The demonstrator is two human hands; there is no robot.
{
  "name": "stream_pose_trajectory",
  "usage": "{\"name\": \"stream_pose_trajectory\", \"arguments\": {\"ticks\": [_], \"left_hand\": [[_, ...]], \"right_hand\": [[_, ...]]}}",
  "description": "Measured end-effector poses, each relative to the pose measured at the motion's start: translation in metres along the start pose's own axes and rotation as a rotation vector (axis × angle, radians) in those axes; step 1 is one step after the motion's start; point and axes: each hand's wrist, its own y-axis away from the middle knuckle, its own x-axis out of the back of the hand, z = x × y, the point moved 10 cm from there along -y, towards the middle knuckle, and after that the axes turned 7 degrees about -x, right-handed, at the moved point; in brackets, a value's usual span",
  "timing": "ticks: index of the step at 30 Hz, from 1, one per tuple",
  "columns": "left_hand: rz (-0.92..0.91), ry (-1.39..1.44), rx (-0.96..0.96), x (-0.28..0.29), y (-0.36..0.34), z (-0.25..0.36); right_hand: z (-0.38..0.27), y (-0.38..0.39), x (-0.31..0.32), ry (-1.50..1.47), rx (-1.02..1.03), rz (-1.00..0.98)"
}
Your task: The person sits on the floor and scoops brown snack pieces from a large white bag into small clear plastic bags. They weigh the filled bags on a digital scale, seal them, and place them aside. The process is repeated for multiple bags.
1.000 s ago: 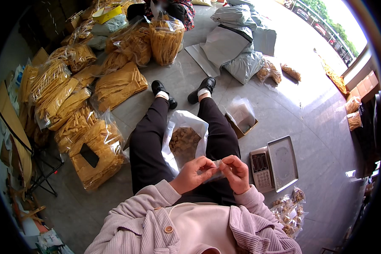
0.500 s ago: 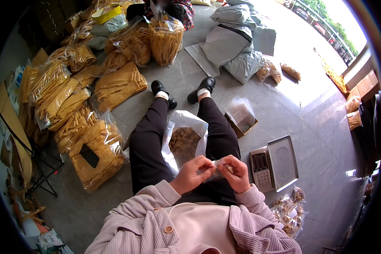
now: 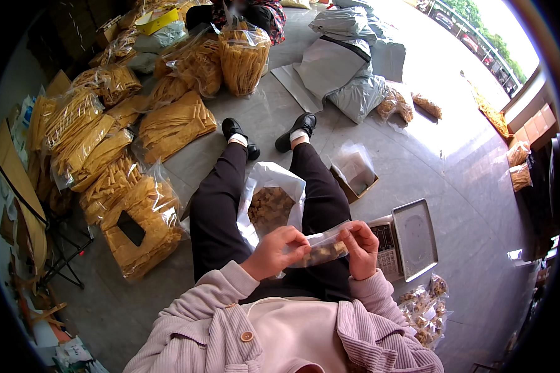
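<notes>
The left hand (image 3: 272,253) and right hand (image 3: 362,247), fingertips pressed together, are pinching the upper edge of a small clear bag (image 3: 320,238) of brown pieces (image 3: 330,251) above the lap (image 3: 314,283), beside an open white bag (image 3: 247,219).

Daylight from upper right glares on the floor (image 3: 443,149); corners blacken.

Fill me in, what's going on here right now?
The person is holding a small clear bag of brownish pieces, pinching it near one end with the left hand and near the other with the right hand. An open white bag with more brownish pieces sits between the legs. On the floor to the right are a scale and, just behind it, a cluster of filled clear bags.
</notes>
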Motion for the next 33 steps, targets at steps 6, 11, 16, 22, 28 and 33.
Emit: {"name": "stream_pose_trajectory", "arguments": {"ticks": [6,11,16,22,28,33], "left_hand": [[-0.010,-0.015,-0.001,0.009,0.000,-0.001],[-0.038,-0.004,0.044,0.013,0.001,-0.006],[-0.034,0.009,0.102,0.013,0.004,-0.018],[0.004,0.109,0.185,0.012,0.008,-0.033],[0.116,0.316,0.250,0.009,0.011,-0.044],[0.236,0.522,0.223,0.012,0.008,-0.049]], "right_hand": [[-0.011,-0.002,0.017,-0.005,0.068,0.090],[-0.019,-0.005,0.030,-0.019,0.086,0.207],[-0.021,-0.007,0.043,-0.031,0.111,0.252],[-0.020,-0.009,0.049,-0.059,0.103,0.274],[-0.016,-0.011,0.049,-0.125,0.073,0.269],[-0.013,-0.011,0.046,-0.238,0.050,0.177]]}}
